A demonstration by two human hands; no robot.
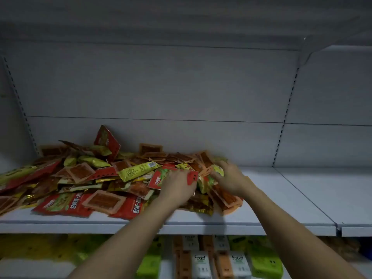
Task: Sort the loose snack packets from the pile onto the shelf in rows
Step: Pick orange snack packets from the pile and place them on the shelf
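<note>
Both bare forearms reach forward and upward over the shelf edge. The left hand lies palm down, fingers curled onto a red packet. The right hand, just beside it, is motion-blurred among yellow-green packets; its grip cannot be told. The pile spreads left of and beyond both hands.

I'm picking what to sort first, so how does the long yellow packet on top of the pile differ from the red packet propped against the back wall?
The yellow packet lies flat on the pile; the red packet leans upright. Yellow is long and narrow; red is broader.
</note>
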